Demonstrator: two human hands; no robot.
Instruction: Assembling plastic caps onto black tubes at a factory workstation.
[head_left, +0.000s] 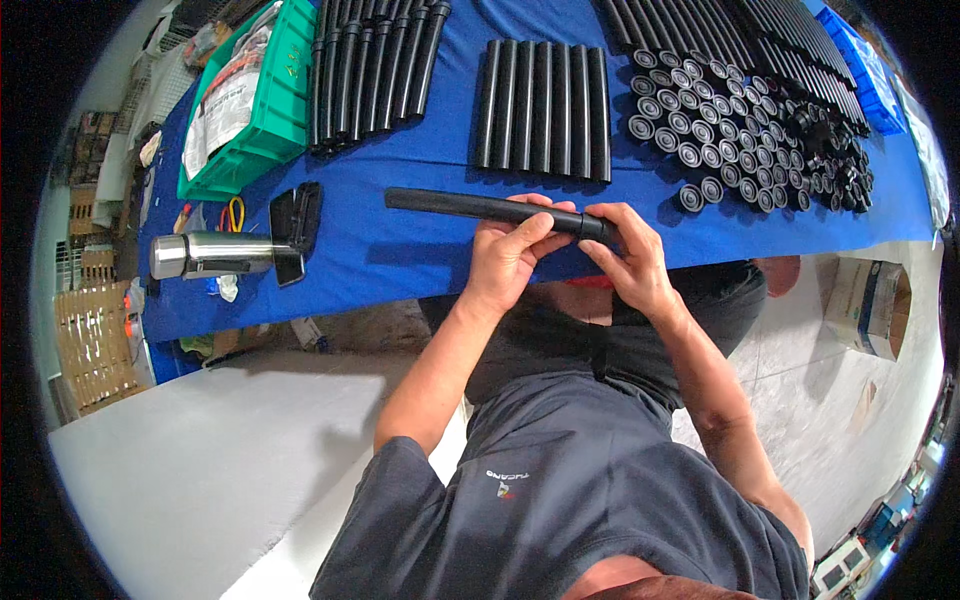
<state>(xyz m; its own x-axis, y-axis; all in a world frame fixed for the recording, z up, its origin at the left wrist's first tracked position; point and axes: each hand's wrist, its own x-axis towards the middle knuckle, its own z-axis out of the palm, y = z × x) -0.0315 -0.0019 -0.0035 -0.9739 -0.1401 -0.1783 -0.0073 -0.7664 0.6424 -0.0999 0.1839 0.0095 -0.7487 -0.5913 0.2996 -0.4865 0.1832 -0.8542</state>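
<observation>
A long black tube (445, 204) is held nearly level above the front edge of the blue-covered table. My left hand (512, 250) wraps its fingers and thumb round the tube near its right part. At the right end, my right hand (632, 258) pinches a black end piece (597, 229) that sits on the tube. Behind them, a row of several black tubes (545, 110) lies side by side. To the right stand many round black caps (715, 130) with ringed tops.
A green crate (265, 135) holding bags is at the far left. Nearer lie a steel flask (215, 255), a black phone-like object (290, 240) and yellow-handled scissors (234, 214). More black tubes (375, 70) lie farther back. A blue crate (865, 75) stands far right; a cardboard box (868, 305) is on the floor.
</observation>
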